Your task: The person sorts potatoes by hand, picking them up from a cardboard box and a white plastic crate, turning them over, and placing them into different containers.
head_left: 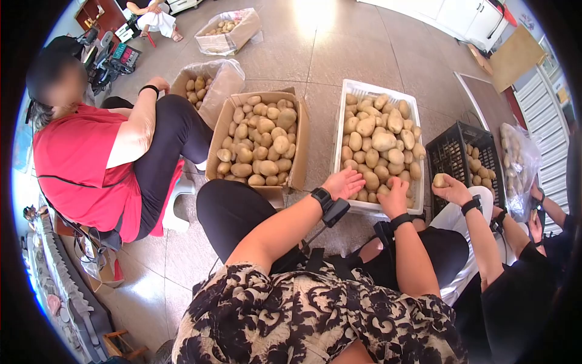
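Here, both hands are set at the near end of the white crate (337, 133). The left hand (344, 182) is held loosely spread, with potatoes (383, 141) just beyond its fingertips. The right hand (395, 197) is curled over the heap, and what lies under its fingers cannot be told. Picking seems under way; a closing round one potato is called for next.

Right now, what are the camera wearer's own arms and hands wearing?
Both arms are bare below the short sleeves of a black-and-cream patterned top. The left hand has a black wristband with a small black box clipped beside it and a thin cable trailing off. The right hand has a plain black band. No gloves.
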